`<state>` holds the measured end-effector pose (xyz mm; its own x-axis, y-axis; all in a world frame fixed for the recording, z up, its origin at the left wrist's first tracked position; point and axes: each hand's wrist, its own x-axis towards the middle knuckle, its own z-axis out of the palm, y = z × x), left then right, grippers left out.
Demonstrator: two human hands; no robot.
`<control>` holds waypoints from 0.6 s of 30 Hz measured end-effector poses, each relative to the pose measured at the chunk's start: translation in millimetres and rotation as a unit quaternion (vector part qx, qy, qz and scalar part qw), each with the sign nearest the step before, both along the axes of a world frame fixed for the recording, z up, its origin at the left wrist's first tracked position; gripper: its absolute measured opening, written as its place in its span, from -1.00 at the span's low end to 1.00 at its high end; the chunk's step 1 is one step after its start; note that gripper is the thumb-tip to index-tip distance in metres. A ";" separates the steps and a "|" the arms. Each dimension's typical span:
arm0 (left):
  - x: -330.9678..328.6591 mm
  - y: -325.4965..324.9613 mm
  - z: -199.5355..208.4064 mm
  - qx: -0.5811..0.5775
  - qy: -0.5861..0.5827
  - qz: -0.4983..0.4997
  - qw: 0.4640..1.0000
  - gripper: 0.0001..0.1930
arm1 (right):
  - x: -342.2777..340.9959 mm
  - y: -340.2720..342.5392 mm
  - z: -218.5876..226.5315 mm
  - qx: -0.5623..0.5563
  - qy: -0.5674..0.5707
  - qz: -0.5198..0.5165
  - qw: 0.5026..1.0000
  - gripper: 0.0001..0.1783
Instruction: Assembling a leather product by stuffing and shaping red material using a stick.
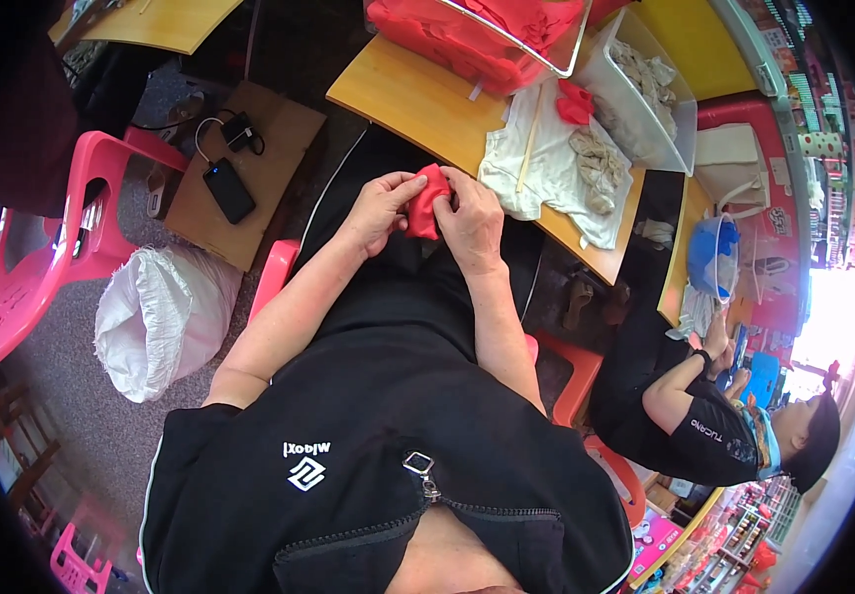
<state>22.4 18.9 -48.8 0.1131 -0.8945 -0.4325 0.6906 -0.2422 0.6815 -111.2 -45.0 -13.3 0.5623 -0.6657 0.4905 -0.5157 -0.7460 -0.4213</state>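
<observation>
A small folded piece of red fabric (427,208) is held over my lap, between both hands. My left hand (384,210) pinches its left side with thumb and fingers. My right hand (471,216) grips the right side, its thumb pressed onto the fabric. Just ahead to the right, a white cloth (516,158) lies over the edge of the wooden table (417,104). A thin wooden stick (529,139), a red scrap (575,102) and a crumpled beige cloth (598,158) rest on it.
At the back stand a red basket (417,45) of red fabric and a clear bin (680,119) of pale cloths. Leftward are a white sack (165,322), a pink chair (26,277) and a cardboard box (200,213) bearing a black device (228,191). Another person (690,416) sits at the right.
</observation>
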 end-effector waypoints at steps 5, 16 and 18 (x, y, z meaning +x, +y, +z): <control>0.2 0.5 -6.3 -0.004 0.003 0.003 1.000 -0.81 | -5.3 4.6 1.2 0.094 -0.045 -0.032 0.994 -0.70; 8.2 -1.9 -5.8 -0.027 0.101 0.074 0.992 -0.82 | 0.9 12.3 9.1 0.475 -0.114 -0.033 0.872 -0.54; 7.1 -2.6 -5.9 -0.032 0.095 0.099 0.990 -0.84 | 7.1 18.4 8.4 0.431 -0.118 -0.046 0.893 -0.62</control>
